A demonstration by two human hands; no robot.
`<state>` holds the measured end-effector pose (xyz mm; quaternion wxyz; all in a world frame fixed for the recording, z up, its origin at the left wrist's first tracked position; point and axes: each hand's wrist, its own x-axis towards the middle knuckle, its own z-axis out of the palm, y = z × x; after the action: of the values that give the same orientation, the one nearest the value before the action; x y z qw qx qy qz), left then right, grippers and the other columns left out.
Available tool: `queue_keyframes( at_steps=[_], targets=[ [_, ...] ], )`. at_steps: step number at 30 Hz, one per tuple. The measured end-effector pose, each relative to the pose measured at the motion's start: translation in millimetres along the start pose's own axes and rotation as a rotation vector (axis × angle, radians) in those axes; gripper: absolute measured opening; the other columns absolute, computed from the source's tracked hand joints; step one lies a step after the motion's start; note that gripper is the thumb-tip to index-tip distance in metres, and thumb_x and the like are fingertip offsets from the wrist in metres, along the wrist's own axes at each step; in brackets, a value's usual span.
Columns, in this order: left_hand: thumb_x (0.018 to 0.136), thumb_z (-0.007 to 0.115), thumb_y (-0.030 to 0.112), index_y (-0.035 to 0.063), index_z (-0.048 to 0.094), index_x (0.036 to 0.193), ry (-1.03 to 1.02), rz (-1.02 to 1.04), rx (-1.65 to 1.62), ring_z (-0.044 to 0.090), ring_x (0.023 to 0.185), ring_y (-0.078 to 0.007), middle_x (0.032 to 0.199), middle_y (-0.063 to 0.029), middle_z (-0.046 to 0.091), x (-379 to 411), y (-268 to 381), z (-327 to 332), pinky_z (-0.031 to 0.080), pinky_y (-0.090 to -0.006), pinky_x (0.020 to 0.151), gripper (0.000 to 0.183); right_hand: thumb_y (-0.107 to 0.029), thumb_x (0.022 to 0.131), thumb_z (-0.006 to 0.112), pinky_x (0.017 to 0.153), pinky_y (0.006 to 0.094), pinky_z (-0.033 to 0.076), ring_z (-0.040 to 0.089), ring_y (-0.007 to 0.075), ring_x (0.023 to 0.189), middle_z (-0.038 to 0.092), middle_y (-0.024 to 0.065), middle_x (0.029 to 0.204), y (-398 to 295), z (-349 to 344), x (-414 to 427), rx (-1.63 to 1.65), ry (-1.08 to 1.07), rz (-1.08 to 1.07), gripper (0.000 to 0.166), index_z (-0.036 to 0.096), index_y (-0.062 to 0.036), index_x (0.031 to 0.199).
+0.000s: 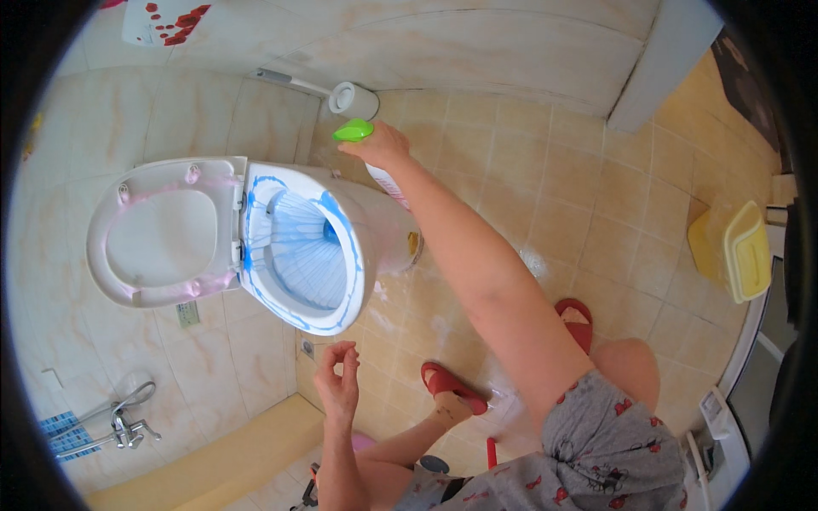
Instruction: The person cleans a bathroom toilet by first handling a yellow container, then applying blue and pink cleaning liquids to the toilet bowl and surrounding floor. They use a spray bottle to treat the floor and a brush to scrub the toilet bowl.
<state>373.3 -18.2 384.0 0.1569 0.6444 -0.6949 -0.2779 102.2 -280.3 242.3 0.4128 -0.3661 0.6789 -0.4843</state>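
My right hand (383, 145) is wrapped around the neck of a spray bottle (387, 184) with a green trigger head (353, 130). It is held past the far side of a white toilet bowl (354, 255), and my forearm hides part of the bottle. Blue liquid streaks the inside of the bowl and marks its rim. The raised toilet seat (96, 249) has pinkish foam on its underside. Close to the front of the bowl, my left hand (339, 380) is loosely curled with nothing visible in it.
A toilet brush in a white holder (361, 101) stands against the wall. On the right is a yellow lidded bin (716, 249). A shower mixer tap (128, 428) is mounted at lower left, above a yellowish ledge (255, 441). Wet patches mark the tiled floor (533, 262) near my red slippers (441, 382).
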Motion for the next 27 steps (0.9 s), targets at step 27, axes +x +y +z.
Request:
queue_keyframes(
  at_steps=[27],
  targets=[
    [0.095,0.059,0.009,-0.0005,0.064,0.103,0.003,0.151,-0.015,0.062,0.080,-0.0129,0.088,-0.0069,0.066,-30,43,-17,0.051,-0.0274,0.070,0.013,-0.057,0.074,0.071,0.087,0.0443,0.048,0.064,0.0352,0.102,0.070,0.0143,0.104,193,36,-210,-0.269,0.049,0.386,0.056,0.069,-0.0144,0.110]
  ],
)
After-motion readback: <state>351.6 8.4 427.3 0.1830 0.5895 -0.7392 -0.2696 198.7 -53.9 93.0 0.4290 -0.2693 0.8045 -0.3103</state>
